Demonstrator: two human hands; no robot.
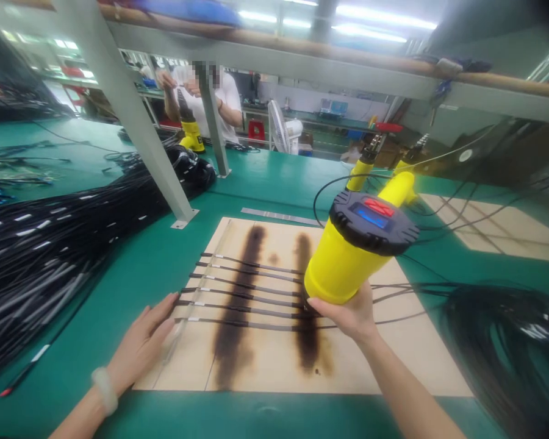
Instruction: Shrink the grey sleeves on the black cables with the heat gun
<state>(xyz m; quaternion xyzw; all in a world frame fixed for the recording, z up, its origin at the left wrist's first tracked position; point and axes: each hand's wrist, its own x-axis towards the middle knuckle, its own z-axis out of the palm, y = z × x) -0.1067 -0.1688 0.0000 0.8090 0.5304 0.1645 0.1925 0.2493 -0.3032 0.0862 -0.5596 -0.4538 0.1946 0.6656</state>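
A yellow heat gun (343,262) with a dark cap and a small blue display is in my right hand (350,314), its fingers wrapped round the body from below. Its nozzle is hidden, low over the right scorch mark. Several black cables (269,312) with grey sleeves lie side by side across a pale wooden board (348,372). At their left ends, my left hand (146,341) rests by the board's edge with fingers stretched out; whether the fingertips touch the cables I cannot tell. Two dark scorched stripes (233,341) cross the board beneath the cables.
A thick bundle of black cables (73,244) covers the left of the green table (274,421). Coiled cables (507,341) lie at right. More yellow heat guns (361,171) stand behind. A metal post (128,116) rises at left. Across the table a person (229,100) works.
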